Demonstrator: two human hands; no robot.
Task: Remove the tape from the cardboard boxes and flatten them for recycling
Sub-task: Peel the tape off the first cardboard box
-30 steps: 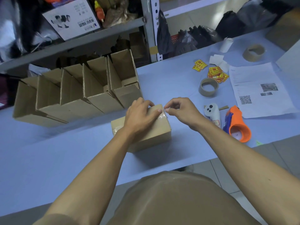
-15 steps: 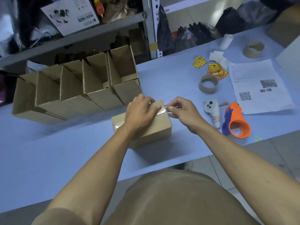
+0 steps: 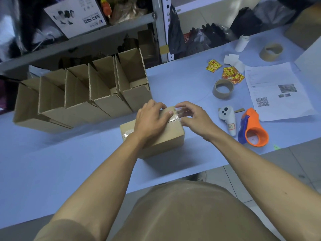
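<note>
At frame centre, my left hand (image 3: 152, 120) presses flat, fingers spread, on the box (image 3: 163, 138) on the counter (image 3: 52, 171). My right hand (image 3: 194, 119) pinches the clear tape (image 3: 180, 111); I'd best peel low and steadily.

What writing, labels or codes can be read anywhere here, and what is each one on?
White box on the shelf: printed upside down, too blurred to read.
Paper sheet: a QR code; its text is too small.
Yellow-and-red stickers: print unreadable.
White controller: a handwritten label, illegible.
Nothing can be quoted for certain.
</note>
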